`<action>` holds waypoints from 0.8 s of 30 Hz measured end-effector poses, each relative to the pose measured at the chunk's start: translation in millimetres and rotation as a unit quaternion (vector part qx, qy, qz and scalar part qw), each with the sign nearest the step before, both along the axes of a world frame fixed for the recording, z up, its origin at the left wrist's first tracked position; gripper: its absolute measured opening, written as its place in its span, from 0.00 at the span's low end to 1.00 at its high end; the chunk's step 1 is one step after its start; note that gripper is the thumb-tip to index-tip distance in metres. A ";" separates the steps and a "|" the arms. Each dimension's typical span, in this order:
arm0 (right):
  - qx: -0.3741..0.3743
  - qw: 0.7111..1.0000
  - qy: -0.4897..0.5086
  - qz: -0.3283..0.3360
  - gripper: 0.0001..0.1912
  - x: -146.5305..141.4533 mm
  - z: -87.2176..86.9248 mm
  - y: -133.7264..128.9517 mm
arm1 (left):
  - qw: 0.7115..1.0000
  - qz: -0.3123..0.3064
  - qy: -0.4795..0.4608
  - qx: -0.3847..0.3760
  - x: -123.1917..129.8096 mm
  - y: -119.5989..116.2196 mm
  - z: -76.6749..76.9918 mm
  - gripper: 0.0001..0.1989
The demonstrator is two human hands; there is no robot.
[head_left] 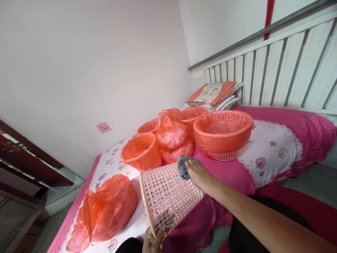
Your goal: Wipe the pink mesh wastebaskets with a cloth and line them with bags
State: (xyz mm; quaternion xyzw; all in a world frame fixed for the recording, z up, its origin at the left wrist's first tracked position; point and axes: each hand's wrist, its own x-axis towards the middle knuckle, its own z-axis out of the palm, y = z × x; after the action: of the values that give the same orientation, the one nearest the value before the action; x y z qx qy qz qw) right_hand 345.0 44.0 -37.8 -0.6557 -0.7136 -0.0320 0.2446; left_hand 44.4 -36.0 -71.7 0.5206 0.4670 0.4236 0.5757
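A pale pink plastic lattice basket lies tilted on its side at the edge of the bed, its rim turned left. My left hand grips that rim at the lower end, with fingers partly inside the basket. Up on the basket's wall near its base, my right hand holds a grey cloth pressed against the lattice. To the left lies a loose red plastic bag. Just behind stands a basket lined with a red bag.
Tied red bags sit in the middle of the bed among several lined baskets, a large one at right. Folded bedding lies by the white slatted headboard. A pink patterned sheet covers the bed beside the wall.
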 end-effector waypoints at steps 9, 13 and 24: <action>-0.004 0.997 -0.060 -0.052 0.27 0.2 -15.7 0.5 | 0.993 -0.087 0.076 -0.008 -14.4 3.1 6.0 0.26; 0.029 0.996 -0.088 -0.007 0.29 -16.7 -8.8 -4.5 | 0.988 -0.104 0.112 -0.017 -4.6 0.8 21.3 0.26; 0.091 0.964 0.012 0.248 0.29 -77.5 30.8 -30.1 | 0.981 -0.124 0.151 0.005 -21.6 2.3 -7.3 0.21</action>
State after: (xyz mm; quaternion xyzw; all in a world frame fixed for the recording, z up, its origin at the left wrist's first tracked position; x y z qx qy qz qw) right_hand 267.6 13.9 -6.9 -0.4333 -0.8450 -0.0270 0.3122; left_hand 22.8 -33.8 -79.0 0.6350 0.4784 0.2682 0.5440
